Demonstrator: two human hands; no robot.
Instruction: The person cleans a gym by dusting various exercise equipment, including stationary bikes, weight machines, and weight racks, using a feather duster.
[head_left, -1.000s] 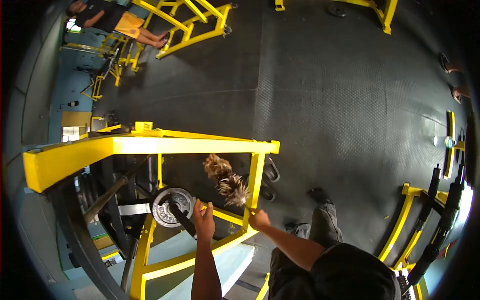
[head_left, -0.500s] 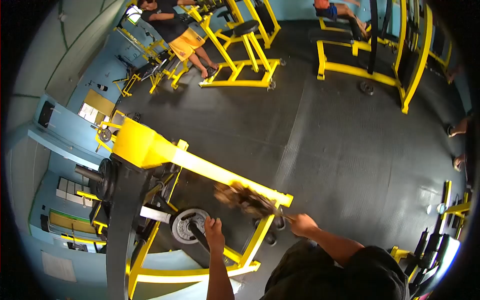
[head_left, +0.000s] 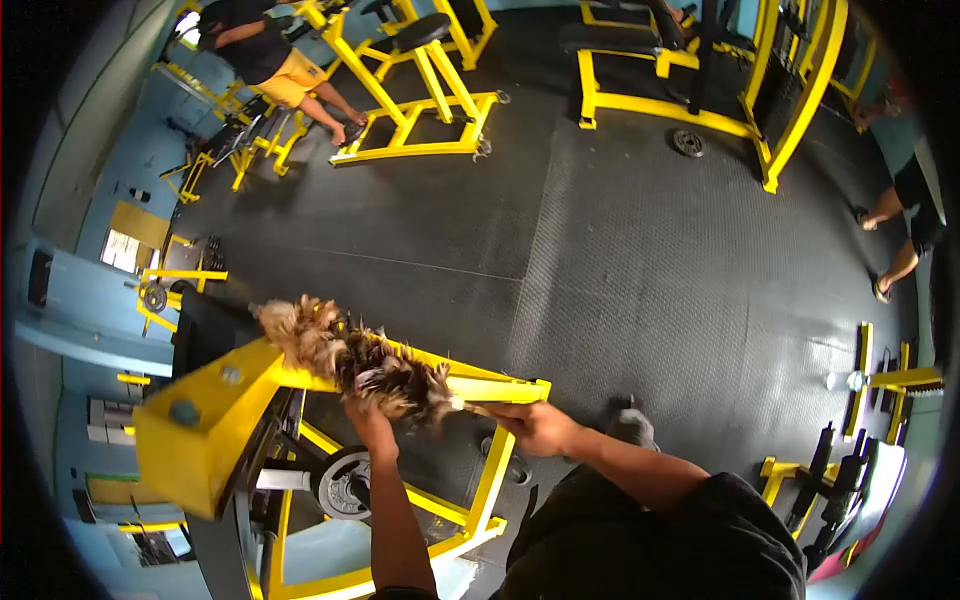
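Observation:
A feather duster (head_left: 350, 365) with brown and black feathers lies along the top of a yellow machine beam (head_left: 490, 385). My right hand (head_left: 543, 427) is closed around its thin handle, to the right of the feathers. Just below the feathers is my left hand (head_left: 372, 430), at the near side of the beam. Feathers cover its fingertips, so whether it grips anything is hidden. Under my left forearm a grey weight plate (head_left: 345, 483) sits on the machine's bar.
A person in yellow shorts (head_left: 292, 80) stands on a machine at the far left. Another person's legs (head_left: 888, 240) show at the right edge. A loose weight plate (head_left: 687, 143) lies on the black rubber floor (head_left: 640, 270). A padded machine (head_left: 850, 490) stands at the lower right.
The duster has moved left along the beam, with my right hand following. My left hand has risen from beside the weight plate to the feathers. The whole view has shifted.

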